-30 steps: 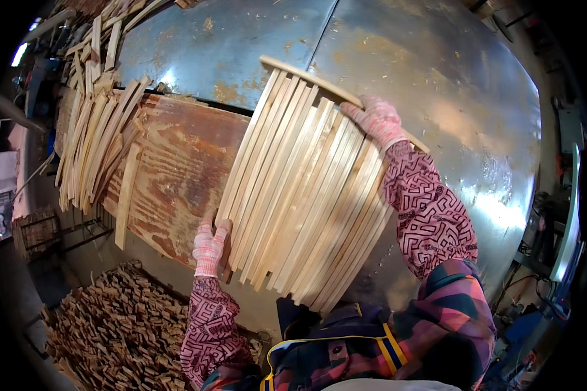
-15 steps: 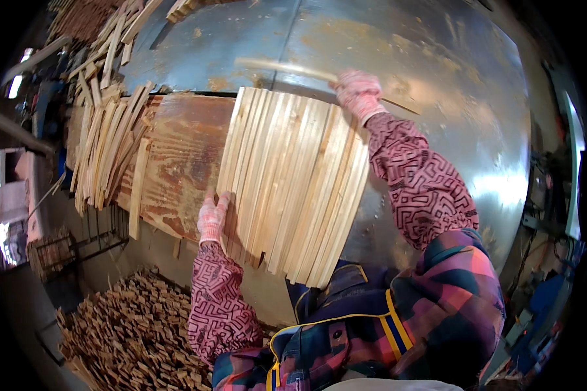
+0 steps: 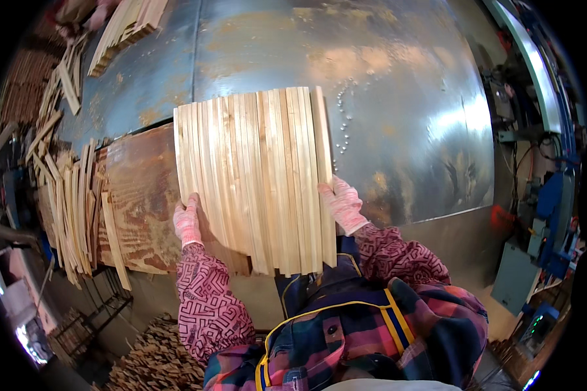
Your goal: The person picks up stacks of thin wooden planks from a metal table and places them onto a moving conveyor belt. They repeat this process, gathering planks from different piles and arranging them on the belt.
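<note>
A row of pale wooden slats [image 3: 254, 176] lies side by side in front of me, over the edge of a wooden board [image 3: 143, 189] and a metal tabletop [image 3: 398, 111]. My left hand [image 3: 188, 223], in a pink-and-white glove, rests against the row's left edge with thumb and fingers apart. At the opposite edge, my right hand [image 3: 343, 204], gloved alike, grips the outermost slat [image 3: 323, 140] near its lower half. A narrow gap separates this slat's far end from the row. Some fingertips are hidden by the wood.
Loose slats [image 3: 68, 208] lie jumbled on the left. A stack of slats [image 3: 127, 32] sits at the far left, with another person's gloved hand [image 3: 101, 14] beyond. Below left is a pile of wood pieces [image 3: 156, 358]. Blue-grey machinery [image 3: 522, 274] stands at right.
My right hand has come nearer from the tabletop's far side, bringing a slat to the row's right edge. My left hand stays at the left edge. The whole view has shifted.
</note>
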Demonstrator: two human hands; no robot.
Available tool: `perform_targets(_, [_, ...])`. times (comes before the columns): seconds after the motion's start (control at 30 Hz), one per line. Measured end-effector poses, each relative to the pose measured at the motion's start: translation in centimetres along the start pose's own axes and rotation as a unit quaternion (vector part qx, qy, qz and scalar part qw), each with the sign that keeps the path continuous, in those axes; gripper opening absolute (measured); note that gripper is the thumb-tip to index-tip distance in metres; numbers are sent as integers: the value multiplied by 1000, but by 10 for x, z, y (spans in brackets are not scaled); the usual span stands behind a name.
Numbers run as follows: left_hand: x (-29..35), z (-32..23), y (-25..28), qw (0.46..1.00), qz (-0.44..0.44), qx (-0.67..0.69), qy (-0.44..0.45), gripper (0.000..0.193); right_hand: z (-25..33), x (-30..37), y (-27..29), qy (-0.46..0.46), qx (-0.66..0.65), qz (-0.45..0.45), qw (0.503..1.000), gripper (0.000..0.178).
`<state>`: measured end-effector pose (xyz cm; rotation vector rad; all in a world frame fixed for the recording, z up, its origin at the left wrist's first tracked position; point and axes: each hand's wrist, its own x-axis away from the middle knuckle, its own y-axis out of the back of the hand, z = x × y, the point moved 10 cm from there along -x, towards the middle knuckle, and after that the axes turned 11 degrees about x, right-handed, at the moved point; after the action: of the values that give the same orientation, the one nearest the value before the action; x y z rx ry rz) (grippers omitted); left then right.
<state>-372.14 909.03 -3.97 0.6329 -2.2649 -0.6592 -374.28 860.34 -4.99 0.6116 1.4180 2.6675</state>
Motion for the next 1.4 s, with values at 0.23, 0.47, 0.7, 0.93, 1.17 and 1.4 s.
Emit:
perform_targets(0.23, [67, -57, -129, 983, 119, 2, -137, 62, -93, -37, 118, -116, 52, -49, 991, 59])
perform_targets(0.47, [143, -61, -316, 942, 276, 82, -170, 65, -268, -100, 230, -115, -5, -110, 987, 61])
perform_targets(0.7, [258, -144, -418, 900, 361, -70, -236, 71, -376, -92, 315, -183, 58, -126, 973, 55])
perform_targets(0.93, [368, -162, -510, 830, 512, -98, -197, 84, -520, -76, 376, -218, 91, -136, 962, 46])
perform_targets(1.17, [452, -172, -577, 787, 579, -76, -201, 107, -581, -93, 443, -212, 28, -158, 964, 47])
perform_targets(1.4, [468, -164, -582, 793, 568, -17, -218, 110, -624, -106, 422, -343, 107, -161, 919, 65])
